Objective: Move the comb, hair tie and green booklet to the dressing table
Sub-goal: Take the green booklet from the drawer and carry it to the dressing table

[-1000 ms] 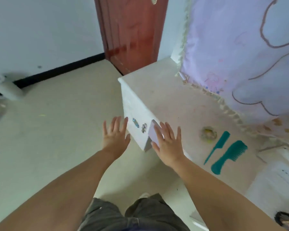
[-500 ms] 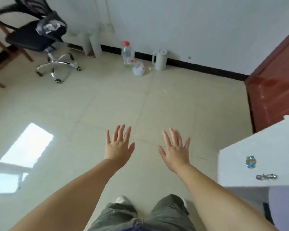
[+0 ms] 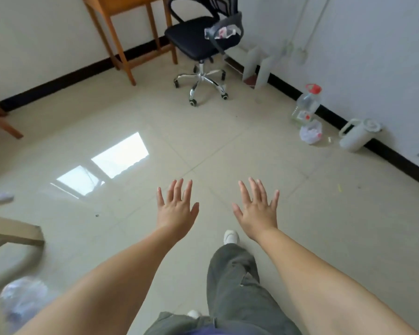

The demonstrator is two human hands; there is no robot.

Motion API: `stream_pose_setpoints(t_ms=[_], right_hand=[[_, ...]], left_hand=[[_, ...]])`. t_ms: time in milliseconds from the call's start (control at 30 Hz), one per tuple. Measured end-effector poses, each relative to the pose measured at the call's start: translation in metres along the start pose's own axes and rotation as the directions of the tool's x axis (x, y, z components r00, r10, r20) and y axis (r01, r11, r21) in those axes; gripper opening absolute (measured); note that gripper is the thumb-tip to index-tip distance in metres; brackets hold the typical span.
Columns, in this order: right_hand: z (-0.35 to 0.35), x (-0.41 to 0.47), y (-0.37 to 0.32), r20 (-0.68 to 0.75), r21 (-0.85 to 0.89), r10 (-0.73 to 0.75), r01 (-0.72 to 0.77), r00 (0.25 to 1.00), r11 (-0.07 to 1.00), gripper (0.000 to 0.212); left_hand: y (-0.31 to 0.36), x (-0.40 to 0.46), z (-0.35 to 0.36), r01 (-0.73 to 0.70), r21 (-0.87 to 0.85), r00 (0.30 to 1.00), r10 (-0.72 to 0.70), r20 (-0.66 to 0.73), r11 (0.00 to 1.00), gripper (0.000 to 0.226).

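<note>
Holding nothing, left hand (image 3: 177,210) and right hand (image 3: 257,210) spread flat over bare floor (image 3: 228,146), mid-stride, with comb, hair tie and green booklet nowhere in view; probably walking empty-handed between places, so next needing to find and grasp one

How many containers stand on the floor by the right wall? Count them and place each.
2: a clear bottle with a red cap, and a white jug nearer the camera. A crumpled bag sits between them; nothing else shows.
</note>
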State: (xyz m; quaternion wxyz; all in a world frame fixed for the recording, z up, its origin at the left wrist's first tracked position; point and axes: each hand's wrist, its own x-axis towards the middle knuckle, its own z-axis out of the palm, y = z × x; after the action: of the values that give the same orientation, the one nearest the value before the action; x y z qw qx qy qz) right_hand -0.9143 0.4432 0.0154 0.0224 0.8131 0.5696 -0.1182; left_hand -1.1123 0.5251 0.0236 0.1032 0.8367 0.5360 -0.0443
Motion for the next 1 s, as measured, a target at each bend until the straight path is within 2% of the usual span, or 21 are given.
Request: stream_pose_setpoints(t_ms=[200, 367, 467, 667, 867, 1000], right_hand=[[-0.043, 0.146, 0.025, 0.024, -0.042, -0.138, 0.139, 0.990, 0.989, 0.063], [-0.092, 0.270, 0.016, 0.025, -0.072, -0.233, 0.234, 0.972, 0.969, 0.062], [-0.108, 0.340, -0.002, 0.044, -0.104, -0.303, 0.306, 0.952, 0.946, 0.061], [-0.128, 0.492, -0.062, 0.036, -0.117, -0.330, 0.332, 0.943, 0.936, 0.061], [-0.168, 0.625, -0.136, 0.037, -0.080, -0.337, 0.339, 0.941, 0.937, 0.061], [-0.192, 0.716, -0.168, -0.011, -0.067, -0.349, 0.348, 0.937, 0.935, 0.060]], left_hand=[[0.007, 0.132, -0.031, 0.142, -0.050, 0.988, -0.145, -0.049, 0.989, 0.064], [0.000, 0.232, -0.062, 0.208, -0.079, 0.973, -0.214, -0.084, 0.975, 0.063], [-0.022, 0.288, -0.072, 0.285, -0.100, 0.953, -0.293, -0.083, 0.953, 0.062], [-0.093, 0.417, -0.097, 0.347, -0.107, 0.931, -0.356, -0.083, 0.932, 0.062], [-0.165, 0.548, -0.154, 0.332, -0.096, 0.935, -0.341, -0.101, 0.938, 0.062], [-0.199, 0.637, -0.183, 0.347, -0.130, 0.924, -0.362, -0.125, 0.929, 0.061]])
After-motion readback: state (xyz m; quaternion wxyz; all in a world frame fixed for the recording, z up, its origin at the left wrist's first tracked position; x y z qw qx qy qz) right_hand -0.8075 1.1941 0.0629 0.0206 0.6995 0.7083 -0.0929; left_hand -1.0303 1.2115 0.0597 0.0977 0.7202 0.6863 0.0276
